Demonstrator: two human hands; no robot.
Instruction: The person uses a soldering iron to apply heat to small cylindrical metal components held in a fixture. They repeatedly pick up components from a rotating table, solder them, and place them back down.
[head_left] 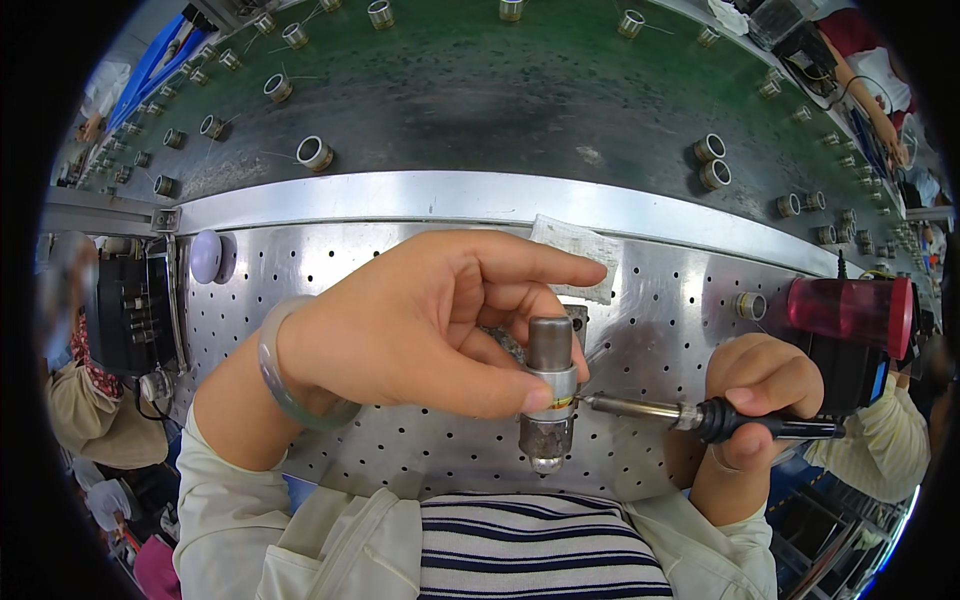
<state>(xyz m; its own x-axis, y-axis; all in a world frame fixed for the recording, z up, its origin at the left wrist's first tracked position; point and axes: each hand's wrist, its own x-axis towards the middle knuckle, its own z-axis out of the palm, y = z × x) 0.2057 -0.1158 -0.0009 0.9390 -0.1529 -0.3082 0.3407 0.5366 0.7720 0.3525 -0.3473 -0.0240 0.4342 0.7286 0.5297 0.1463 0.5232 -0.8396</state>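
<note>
My left hand [400, 325], a bangle at its wrist, reaches in from the left. Its thumb and fingers close around a small metal coil ring [562, 385] with a coppery yellow band. The ring is fitted over an upright dark metal post [550, 345], whose lower end has a rounded shiny tip. The index finger is stretched out above the post. In my right hand [765, 385] is a soldering iron [715, 420] with a black handle. Its tip points left and meets the ring's side at the coppery band; whether it quite touches is hard to tell.
Beneath lies a perforated metal plate [450, 455] with a whitish cloth [580, 250] and a lilac knob [206, 256]. A loose ring [750, 306] lies beside a pink translucent container [850, 310]. Beyond a metal rail, a green belt [450, 110] carries several rings. People sit at both sides.
</note>
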